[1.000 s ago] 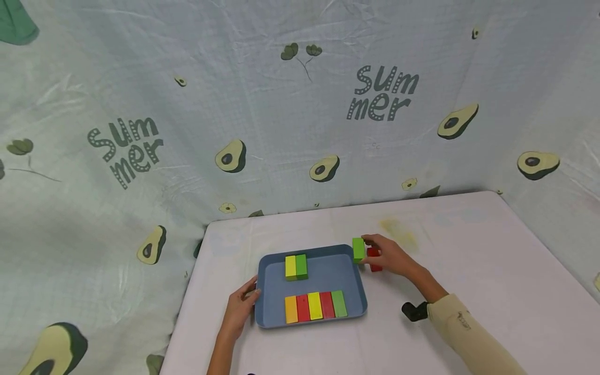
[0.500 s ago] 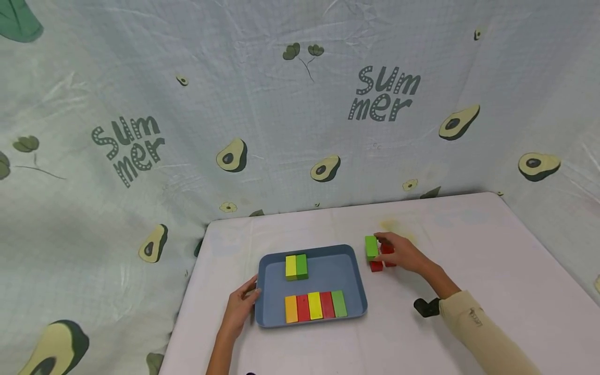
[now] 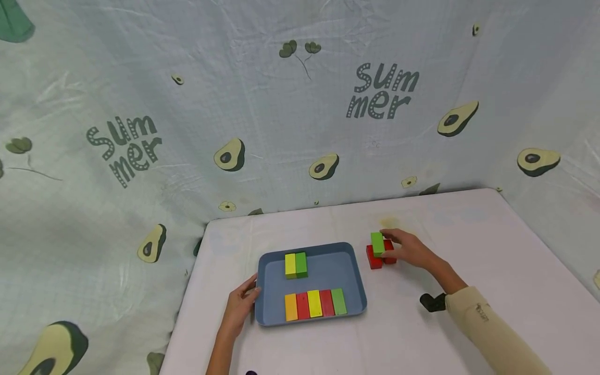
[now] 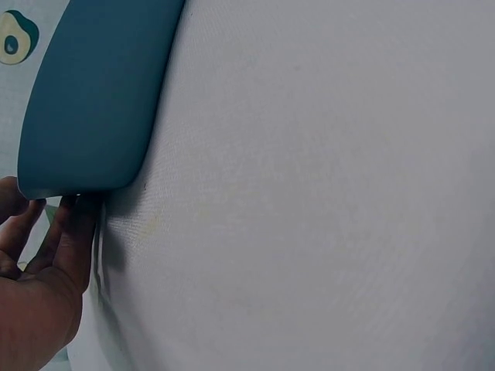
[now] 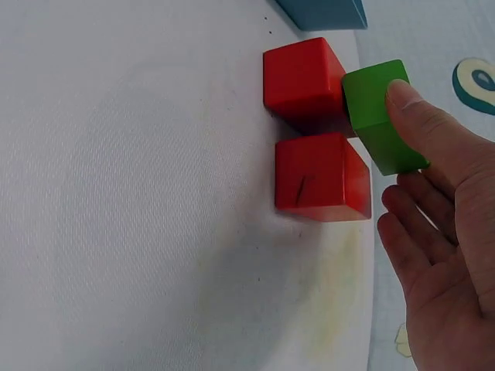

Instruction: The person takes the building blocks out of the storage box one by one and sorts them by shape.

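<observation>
My right hand [image 3: 412, 250] pinches a green block [image 3: 377, 244] between thumb and fingers. The green block is held just above two red blocks; in the right wrist view, one red block [image 5: 303, 81] lies nearer the tray and the other red block [image 5: 309, 176] beside it. On the left, my left hand [image 3: 239, 306] holds the left edge of a blue-grey tray [image 3: 323, 276], thumb at the rim. Fingertips of that hand meet the tray's outer wall [image 4: 93, 108] in the left wrist view.
Inside the tray, a yellow block [image 3: 290, 265] and a green block [image 3: 301, 264] stand at the back. Along its front lies a row of several blocks, orange [image 3: 291, 307] at the left end. The pale table [image 3: 450, 234] meets a patterned cloth [image 3: 276, 114] behind.
My right hand has carried the green block rightward from the tray's right edge to the red blocks. Both red blocks show more now. The left hand and tray stay in place.
</observation>
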### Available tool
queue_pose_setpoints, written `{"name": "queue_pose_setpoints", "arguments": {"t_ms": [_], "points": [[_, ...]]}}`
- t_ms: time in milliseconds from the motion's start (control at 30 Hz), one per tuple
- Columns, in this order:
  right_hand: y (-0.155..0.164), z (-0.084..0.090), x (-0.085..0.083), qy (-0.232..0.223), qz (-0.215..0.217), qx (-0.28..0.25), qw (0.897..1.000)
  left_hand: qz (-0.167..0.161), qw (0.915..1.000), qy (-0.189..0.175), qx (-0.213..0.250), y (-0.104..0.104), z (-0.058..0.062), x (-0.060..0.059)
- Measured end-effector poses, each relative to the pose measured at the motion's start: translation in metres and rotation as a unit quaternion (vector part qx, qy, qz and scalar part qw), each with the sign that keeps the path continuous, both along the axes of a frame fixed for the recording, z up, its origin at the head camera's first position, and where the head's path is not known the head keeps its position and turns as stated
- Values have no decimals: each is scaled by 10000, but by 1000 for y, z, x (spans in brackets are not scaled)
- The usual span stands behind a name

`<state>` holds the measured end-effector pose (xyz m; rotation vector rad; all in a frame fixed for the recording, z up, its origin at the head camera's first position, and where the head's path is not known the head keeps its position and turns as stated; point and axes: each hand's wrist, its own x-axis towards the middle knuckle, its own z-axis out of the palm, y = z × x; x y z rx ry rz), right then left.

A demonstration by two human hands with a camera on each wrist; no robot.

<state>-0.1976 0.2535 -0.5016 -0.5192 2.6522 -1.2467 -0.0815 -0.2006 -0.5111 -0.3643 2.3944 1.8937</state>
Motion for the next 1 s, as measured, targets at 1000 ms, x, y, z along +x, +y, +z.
{"name": "queue_pose_setpoints", "arguments": {"t_ms": [1000], "points": [[53,0,-3,-254,-118,-83,9996,17,9998,-116,-141,-4,-8,-5]]}}
